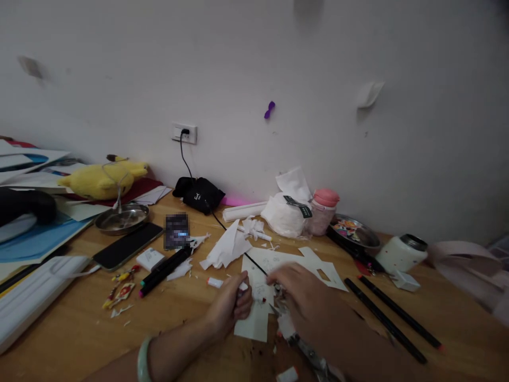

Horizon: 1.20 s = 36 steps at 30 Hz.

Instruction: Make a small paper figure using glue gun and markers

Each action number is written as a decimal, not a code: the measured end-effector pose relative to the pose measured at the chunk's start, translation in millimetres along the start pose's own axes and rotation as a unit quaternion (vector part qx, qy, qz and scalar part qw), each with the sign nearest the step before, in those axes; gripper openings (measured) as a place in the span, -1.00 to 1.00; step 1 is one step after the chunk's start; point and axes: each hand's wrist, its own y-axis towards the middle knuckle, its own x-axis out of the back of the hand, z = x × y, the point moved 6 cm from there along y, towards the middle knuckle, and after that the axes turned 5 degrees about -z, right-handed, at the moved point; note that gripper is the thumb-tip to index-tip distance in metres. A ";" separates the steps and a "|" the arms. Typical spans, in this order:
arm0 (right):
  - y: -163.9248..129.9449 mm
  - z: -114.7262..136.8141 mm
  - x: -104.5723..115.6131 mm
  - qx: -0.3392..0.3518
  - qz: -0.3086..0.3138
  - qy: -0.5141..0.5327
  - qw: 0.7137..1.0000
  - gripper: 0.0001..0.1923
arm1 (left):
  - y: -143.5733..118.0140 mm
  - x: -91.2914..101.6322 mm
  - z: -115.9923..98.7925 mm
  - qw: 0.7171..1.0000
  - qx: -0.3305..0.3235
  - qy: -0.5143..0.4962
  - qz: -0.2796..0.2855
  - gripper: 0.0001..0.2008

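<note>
Paper sheet [251,328]: flat on the tabletop [87,339], under and between both hands; near edge exposed in front of the hands, far part cut with one rectangular opening.
Left hand [233,301]: fingers curled tight around a small pale piece, mostly covered; one pale green bangle [143,361] on the wrist.
Right hand [301,289]: fingers bent downward beside the black cord [255,263], over metal items [308,353]; whether they grip anything cannot be told, the area being dark and blurred.
Back edge: tabletop runs to the wall [222,63]; one socket [190,134], one plug seated.
Room, right: bounded by two long black pens [385,321], beyond the right forearm.
Room, left: bounded by two short black markers [166,271], one phone [129,246] and one white case [37,302].
Dishes: two, metal [119,232], one per side.
Plush toy: one, yellow [99,181].
Jar: one, pink-lidded [323,215].
White bottle: one [400,257], tilted.
</note>
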 end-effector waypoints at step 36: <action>271.9 41.3 -150.5 0.084 0.036 -0.008 0.996 -0.75 | -7.6 -7.9 16.9 0.994 0.097 -0.038 0.027 -0.73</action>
